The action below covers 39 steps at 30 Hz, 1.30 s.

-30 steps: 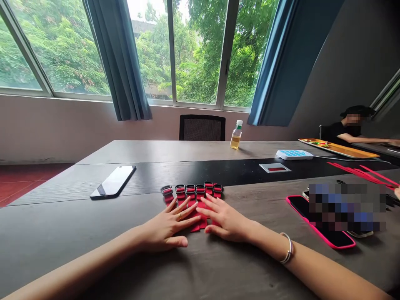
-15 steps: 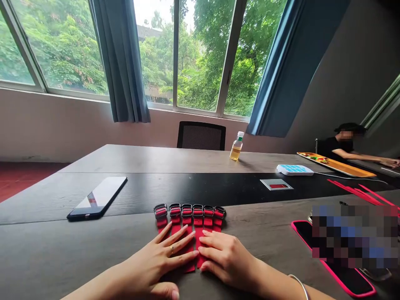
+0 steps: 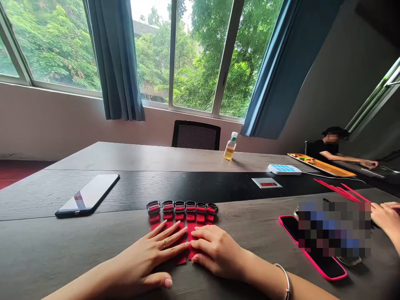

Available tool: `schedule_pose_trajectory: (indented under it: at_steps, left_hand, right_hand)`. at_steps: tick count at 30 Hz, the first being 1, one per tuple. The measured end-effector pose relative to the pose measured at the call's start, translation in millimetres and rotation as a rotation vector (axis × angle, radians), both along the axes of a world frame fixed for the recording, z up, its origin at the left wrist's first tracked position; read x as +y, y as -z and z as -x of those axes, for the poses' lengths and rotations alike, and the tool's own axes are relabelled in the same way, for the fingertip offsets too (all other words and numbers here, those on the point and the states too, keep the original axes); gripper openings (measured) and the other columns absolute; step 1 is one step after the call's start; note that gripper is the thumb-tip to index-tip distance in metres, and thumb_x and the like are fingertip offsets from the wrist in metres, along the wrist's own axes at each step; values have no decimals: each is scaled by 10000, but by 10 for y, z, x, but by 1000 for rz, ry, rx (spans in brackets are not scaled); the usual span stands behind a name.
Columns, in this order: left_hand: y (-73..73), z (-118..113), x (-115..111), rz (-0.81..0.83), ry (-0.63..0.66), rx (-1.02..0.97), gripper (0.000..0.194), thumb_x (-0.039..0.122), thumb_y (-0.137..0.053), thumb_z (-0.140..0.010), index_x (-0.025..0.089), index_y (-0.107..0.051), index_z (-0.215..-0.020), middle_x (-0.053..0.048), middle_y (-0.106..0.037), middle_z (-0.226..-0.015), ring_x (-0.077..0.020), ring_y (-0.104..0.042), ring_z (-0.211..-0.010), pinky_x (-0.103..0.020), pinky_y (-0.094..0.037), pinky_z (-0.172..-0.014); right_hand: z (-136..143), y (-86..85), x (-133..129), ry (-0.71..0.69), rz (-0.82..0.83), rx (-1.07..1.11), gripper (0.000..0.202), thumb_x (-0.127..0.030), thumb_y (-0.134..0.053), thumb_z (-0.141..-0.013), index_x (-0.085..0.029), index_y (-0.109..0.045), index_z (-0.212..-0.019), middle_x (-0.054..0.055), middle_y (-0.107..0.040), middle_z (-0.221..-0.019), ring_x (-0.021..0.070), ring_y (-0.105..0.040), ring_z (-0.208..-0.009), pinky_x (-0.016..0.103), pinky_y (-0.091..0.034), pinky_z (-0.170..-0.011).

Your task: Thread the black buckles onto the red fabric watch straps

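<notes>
Several red webbing straps (image 3: pixel 190 237) lie side by side in a row on the table, each with a black buckle (image 3: pixel 179 207) at its far end. My left hand (image 3: pixel 153 252) rests flat across the straps on the left, fingers spread and thumb out to the side; a ring is on one finger. From the right, my right hand (image 3: pixel 220 252) lays its slightly bent fingertips on the middle and right straps. Neither hand grips anything. The near parts of the straps are partly hidden beneath both hands.
A phone (image 3: pixel 89 196) lies at left. Beyond stand a bottle (image 3: pixel 229 148), a white-blue device (image 3: pixel 284 169) and an orange tray (image 3: pixel 334 168). To the right are a pink-edged phone (image 3: pixel 321 260), loose red straps (image 3: pixel 336 189) and another person's hand (image 3: pixel 386 216). A co-worker (image 3: pixel 328 148) sits farther back.
The camera view has turned slightly right, so the table things appear farther left. Another person's hand has come into view at the right edge. My hands stay on the straps.
</notes>
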<state>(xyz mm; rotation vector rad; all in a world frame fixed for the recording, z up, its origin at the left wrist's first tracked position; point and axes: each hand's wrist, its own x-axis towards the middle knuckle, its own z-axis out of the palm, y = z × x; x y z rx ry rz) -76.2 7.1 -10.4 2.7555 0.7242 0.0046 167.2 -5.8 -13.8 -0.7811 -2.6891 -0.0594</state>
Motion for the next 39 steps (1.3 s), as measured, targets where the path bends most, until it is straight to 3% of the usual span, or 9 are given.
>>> schedule_pose_trajectory:
  at_steps: [7,11,16,24,33,39]
  left_hand:
    - [-41,-39,-37,-69,-5,27,696,650,-347,-827,356,-93,-1404,-36,-150,-1453,-360,-180,-1309,-610,-211,-989]
    - [11,-11,-65,-167,14,-19,697,616,-406,-830,390,-64,-1393,-16,-198,-1446,-352,-260,-1290,-556,-295,-988]
    - [159,53,-39,-263,-27,-180,871,622,-457,-802,316,112,-1385,-55,-101,-1465,-342,-247,-1306,-503,-289,-1018]
    - [91,13,0,-107,69,-94,731,588,-500,-801,408,-104,-1389,12,-174,-1454,-341,-245,-1306,-513,-244,-1044]
    - [41,10,-29,-101,82,-131,699,574,-508,-804,417,-147,-1382,26,-172,-1454,-324,-231,-1316,-495,-204,-1069]
    - [-19,-47,-68,-38,19,-63,671,623,-444,-807,386,-200,-1386,-18,-168,-1456,-357,-182,-1318,-589,-163,-1035]
  right_hand:
    - [-9,-25,-29,-11,-36,-52,234,-307,-527,-864,-133,-615,-994,109,-624,-1095,201,-575,-982,315,-451,-875]
    - [-3,-27,-24,-25,-103,-52,227,-296,-521,-864,-120,-617,-971,105,-637,-1074,198,-588,-958,308,-460,-854]
    - [9,-35,-24,-111,-159,-106,185,-233,-506,-859,-150,-611,-732,42,-678,-898,147,-602,-791,247,-479,-759]
    - [27,-76,-43,-100,-152,-162,193,-255,-514,-868,-166,-582,-711,28,-673,-901,141,-593,-789,240,-478,-747]
    - [16,-21,-14,-90,-124,-95,200,-258,-504,-870,-162,-591,-716,17,-675,-921,146,-594,-803,240,-492,-722]
    - [4,-30,-25,-98,-89,-75,185,-249,-497,-879,-144,-600,-767,51,-672,-881,145,-594,-756,239,-493,-687]
